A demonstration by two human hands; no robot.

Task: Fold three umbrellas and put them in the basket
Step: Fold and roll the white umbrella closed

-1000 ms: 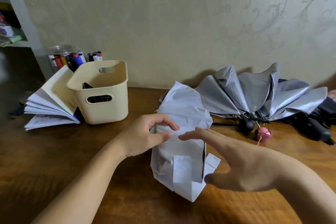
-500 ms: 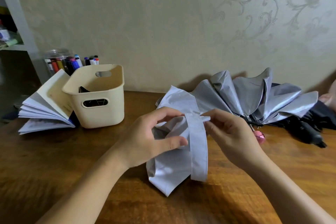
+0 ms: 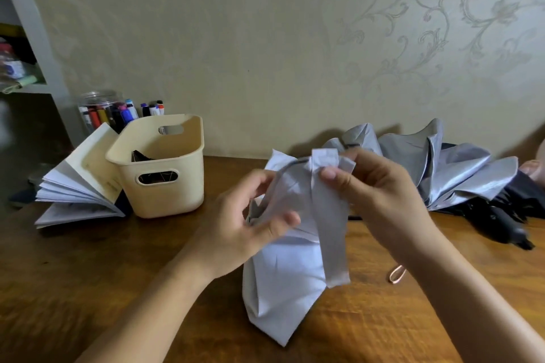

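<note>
A pale grey umbrella (image 3: 283, 280) is held upright over the wooden table, its loose canopy hanging down in front of me. My right hand (image 3: 374, 188) pinches the top of a folded flap of its fabric, which hangs as a long strip. My left hand (image 3: 250, 227) grips the canopy's left side with curled fingers. A cream plastic basket (image 3: 165, 191) stands at the left with a dark folded umbrella (image 3: 141, 156) inside. A silver and black umbrella (image 3: 460, 174) lies half open at the back right.
An open book (image 3: 79, 188) leans against the basket's left side. A jar of markers (image 3: 103, 112) stands behind it by the wall. A pink wrist loop (image 3: 396, 274) lies on the table at the right. A shelf edge rises at the far left.
Both hands have lifted the grey umbrella higher. My right hand has raised the folded strip to the top of the canopy, and my left hand has shifted down along the left side.
</note>
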